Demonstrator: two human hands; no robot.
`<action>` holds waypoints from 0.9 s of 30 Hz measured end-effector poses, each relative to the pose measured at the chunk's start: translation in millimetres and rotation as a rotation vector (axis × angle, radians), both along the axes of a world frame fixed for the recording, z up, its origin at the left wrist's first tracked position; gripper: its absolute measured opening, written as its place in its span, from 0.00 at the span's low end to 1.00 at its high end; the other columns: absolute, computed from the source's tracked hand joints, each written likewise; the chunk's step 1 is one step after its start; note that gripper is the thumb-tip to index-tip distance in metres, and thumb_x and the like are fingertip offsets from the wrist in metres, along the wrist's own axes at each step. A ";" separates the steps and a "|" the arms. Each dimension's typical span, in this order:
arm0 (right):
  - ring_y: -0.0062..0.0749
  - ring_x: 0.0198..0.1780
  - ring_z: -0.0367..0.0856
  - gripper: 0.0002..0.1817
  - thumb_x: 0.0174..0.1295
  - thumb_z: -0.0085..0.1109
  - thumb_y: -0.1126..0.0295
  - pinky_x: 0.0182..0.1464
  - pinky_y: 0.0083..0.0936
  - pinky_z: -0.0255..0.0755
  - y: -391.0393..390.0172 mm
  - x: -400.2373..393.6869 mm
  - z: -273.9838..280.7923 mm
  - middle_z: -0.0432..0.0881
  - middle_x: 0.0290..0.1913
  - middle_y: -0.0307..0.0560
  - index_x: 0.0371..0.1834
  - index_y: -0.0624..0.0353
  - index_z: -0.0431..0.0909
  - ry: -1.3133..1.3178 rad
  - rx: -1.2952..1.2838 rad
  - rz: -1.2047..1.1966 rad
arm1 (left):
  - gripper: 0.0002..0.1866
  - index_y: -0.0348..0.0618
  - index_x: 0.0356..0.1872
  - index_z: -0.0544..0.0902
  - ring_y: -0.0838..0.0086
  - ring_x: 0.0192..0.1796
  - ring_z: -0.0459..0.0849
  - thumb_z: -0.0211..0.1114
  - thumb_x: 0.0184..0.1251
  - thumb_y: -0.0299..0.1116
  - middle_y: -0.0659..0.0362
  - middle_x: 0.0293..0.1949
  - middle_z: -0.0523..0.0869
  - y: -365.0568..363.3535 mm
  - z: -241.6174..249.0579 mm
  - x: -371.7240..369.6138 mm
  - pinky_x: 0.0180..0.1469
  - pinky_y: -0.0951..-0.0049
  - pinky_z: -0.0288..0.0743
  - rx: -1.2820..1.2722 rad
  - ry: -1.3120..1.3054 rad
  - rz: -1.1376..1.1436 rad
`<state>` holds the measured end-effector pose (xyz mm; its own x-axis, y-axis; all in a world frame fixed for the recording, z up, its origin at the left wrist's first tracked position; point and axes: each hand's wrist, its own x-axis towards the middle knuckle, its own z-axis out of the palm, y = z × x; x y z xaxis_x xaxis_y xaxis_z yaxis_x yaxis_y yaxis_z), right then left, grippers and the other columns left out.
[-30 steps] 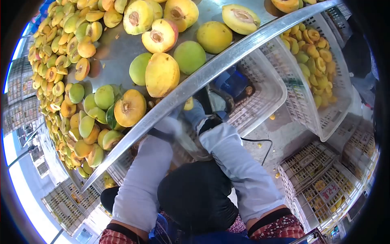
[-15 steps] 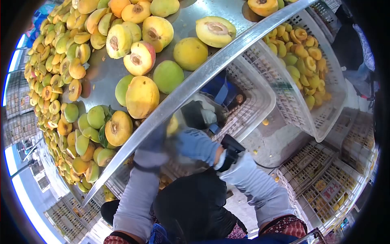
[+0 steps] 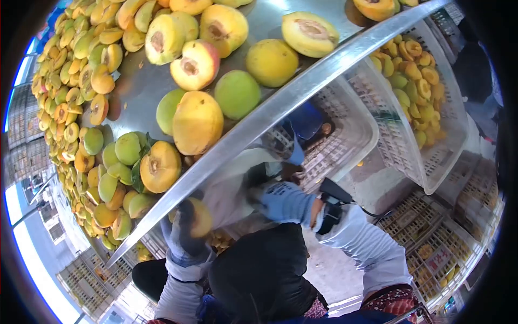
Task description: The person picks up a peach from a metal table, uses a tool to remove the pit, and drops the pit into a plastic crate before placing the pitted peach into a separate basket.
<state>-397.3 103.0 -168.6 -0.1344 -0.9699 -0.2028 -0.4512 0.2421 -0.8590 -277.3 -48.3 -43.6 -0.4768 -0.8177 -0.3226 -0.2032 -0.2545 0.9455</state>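
While the left hand (image 3: 186,233) grasps an apricot (image 3: 201,217) near the edge of the bench (image 3: 302,87), the right hand (image 3: 283,202) is to the fruit's right, too blurred to tell whether it holds anything.

Metal table (image 3: 137,81) carries halved apricots (image 3: 224,28) and green fruit (image 3: 237,94).

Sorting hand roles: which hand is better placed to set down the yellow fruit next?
Probably the left hand: it holds the yellow fruit near the table rim. The right hand is apart from it, fingers blurred.
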 end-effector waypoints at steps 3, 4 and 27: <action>0.50 0.28 0.80 0.18 0.62 0.48 0.57 0.31 0.40 0.72 9.6 -7.9 -8.1 0.79 0.23 0.56 0.44 0.62 0.73 0.257 0.140 -0.042 | 0.18 0.34 0.51 0.75 0.71 0.40 0.81 0.60 0.65 0.36 0.55 0.40 0.82 -6.6 -29.6 26.8 0.42 0.73 0.74 -0.120 0.029 -0.070; 0.50 0.28 0.80 0.18 0.62 0.48 0.56 0.31 0.40 0.73 10.6 -13.1 -7.6 0.79 0.23 0.56 0.42 0.62 0.75 0.335 0.189 -0.036 | 0.18 0.34 0.51 0.75 0.71 0.40 0.81 0.60 0.65 0.36 0.55 0.40 0.82 -7.9 -30.9 28.0 0.42 0.73 0.74 -0.121 0.021 -0.061; 0.38 0.56 0.76 0.18 0.59 0.48 0.69 0.60 0.31 0.64 -59.0 -36.5 -76.9 0.79 0.50 0.51 0.53 0.59 0.75 0.609 0.198 0.486 | 0.13 0.33 0.44 0.78 0.72 0.43 0.79 0.56 0.68 0.33 0.54 0.42 0.82 11.6 -77.5 -18.1 0.48 0.73 0.72 -0.239 -0.148 -0.462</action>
